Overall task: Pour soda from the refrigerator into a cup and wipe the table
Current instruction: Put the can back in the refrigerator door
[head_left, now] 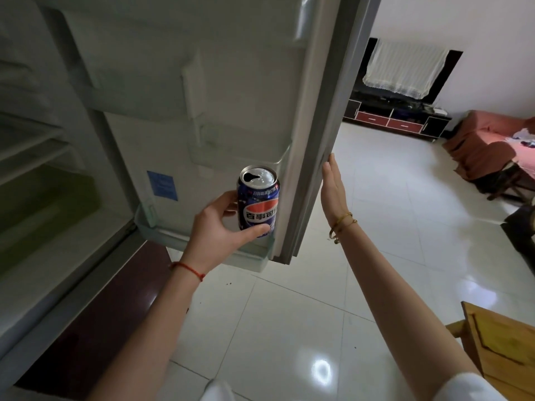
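Observation:
A blue soda can (258,198) with its top opened stands upright in my left hand (223,224), whose fingers and thumb curl round its lower half. It is held in front of the lower shelf of the open refrigerator door (231,96). My right hand (333,189) is flat with straight fingers, pressed against the door's outer edge. The refrigerator's inside (34,154) with its shelves fills the left of the view. No cup or cloth is in view.
White glossy floor tiles (289,328) spread below and to the right. A wooden table corner (503,342) shows at the lower right. Farther back stand a dark TV cabinet (396,120) and a red-covered sofa (492,146).

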`<action>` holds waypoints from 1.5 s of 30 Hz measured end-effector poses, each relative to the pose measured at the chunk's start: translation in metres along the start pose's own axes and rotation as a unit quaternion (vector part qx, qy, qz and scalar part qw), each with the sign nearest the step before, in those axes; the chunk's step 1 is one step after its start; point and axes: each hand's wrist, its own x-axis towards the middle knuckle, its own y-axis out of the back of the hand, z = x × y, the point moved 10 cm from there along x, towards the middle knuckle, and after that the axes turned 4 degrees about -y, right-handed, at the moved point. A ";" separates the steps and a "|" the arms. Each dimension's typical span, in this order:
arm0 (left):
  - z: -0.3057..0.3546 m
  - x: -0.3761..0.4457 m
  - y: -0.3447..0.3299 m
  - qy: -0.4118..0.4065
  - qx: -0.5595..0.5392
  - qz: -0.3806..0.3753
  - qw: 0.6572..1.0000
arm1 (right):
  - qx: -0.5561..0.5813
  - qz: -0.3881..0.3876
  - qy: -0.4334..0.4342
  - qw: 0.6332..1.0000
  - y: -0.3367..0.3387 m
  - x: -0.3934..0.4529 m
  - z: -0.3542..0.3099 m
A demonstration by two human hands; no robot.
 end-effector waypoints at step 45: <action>-0.002 0.239 -0.003 0.000 0.086 -0.174 0.981 | 0.088 0.054 -0.100 0.990 -0.026 0.106 -0.001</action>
